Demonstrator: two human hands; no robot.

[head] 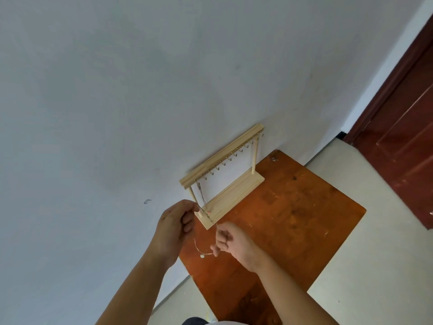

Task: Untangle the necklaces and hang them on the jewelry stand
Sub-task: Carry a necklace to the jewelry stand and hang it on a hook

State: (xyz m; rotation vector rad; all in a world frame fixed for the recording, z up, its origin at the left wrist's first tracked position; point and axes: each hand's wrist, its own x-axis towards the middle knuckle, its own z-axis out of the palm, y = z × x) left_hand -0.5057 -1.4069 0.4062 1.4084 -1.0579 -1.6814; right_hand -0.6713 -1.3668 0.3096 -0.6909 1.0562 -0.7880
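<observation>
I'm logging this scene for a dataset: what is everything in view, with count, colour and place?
jewelry stand: one, pale wood, on the table by the wall
dark chain: one, grey, hanging at the stand's left end
gold necklace: one, pale pendant, strung between both hands
table: one, orange-brown, against the wall
wall: one, white, behind the stand
door: one, dark red, far right
floor: pale, around the table
left hand: one, pinching the gold necklace
right hand: one, pinching the gold necklace

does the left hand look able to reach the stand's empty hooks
Likely yes: the left hand is near the stand, nothing blocks the empty hooks, though it pinches a necklace.
</observation>
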